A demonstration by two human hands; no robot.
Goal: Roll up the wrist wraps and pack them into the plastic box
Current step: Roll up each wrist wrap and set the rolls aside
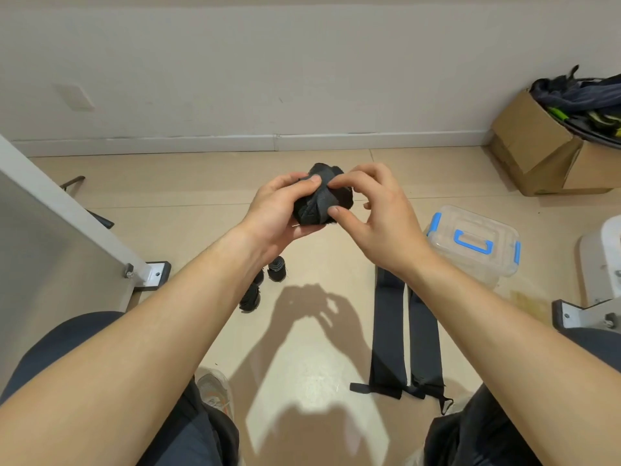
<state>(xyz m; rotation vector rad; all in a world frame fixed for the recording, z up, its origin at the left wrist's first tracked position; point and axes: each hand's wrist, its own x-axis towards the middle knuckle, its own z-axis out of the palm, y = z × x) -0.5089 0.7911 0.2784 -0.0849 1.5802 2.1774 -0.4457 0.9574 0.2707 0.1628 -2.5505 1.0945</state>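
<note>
A black rolled-up wrist wrap (pixel 319 203) is held in the air above the floor. My left hand (pixel 279 213) cups it from the left, thumb pressed on top. My right hand (pixel 373 210) pinches its outer strap between thumb and fingers. On the floor lie two rolled black wraps (pixel 277 269) (pixel 250 297), partly hidden by my left forearm. Two unrolled black wraps (pixel 389 334) (pixel 425 344) lie flat side by side to the right. The clear plastic box (pixel 477 243) with blue latches and handle stands on the floor at right, lid on.
A cardboard box (pixel 537 153) stuffed with dark gear sits by the wall at far right. A grey metal panel with a bolted foot (pixel 154 274) stands at left, another metal foot (pixel 584 314) and a white object at right. My knees and a shoe (pixel 215 391) are at the bottom.
</note>
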